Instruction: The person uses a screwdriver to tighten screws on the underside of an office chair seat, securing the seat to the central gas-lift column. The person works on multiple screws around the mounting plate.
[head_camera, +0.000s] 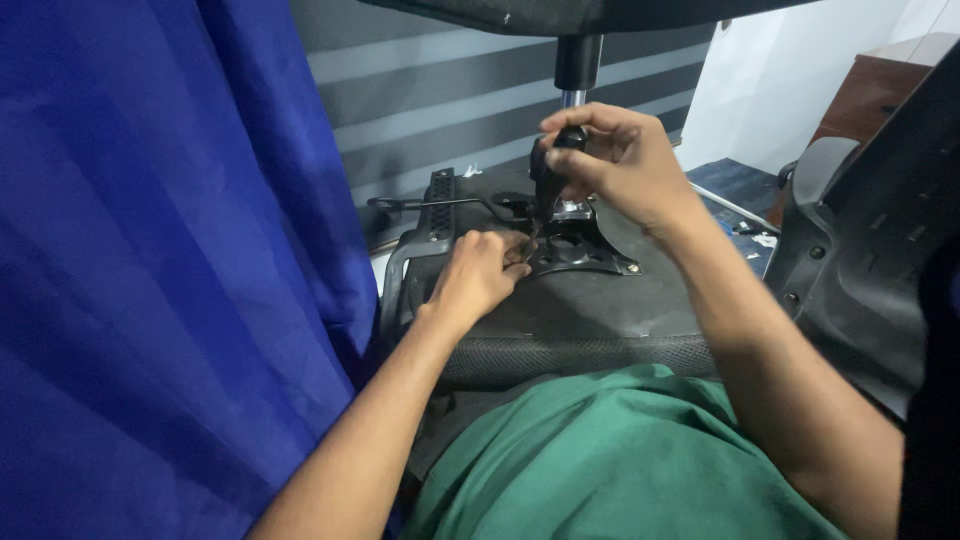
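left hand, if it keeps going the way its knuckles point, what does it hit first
Probably the black metal mechanism plate bolted to the upturned seat underside; the left hand is already at its edge, though depth is unclear.

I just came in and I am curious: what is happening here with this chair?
A person is working on the underside of an upturned office chair seat resting on their lap. The right hand grips a black screwdriver handle held upright over the metal mechanism plate. The left hand rests on the seat beside the plate, fingers at its edge. A blue curtain hangs on the left.
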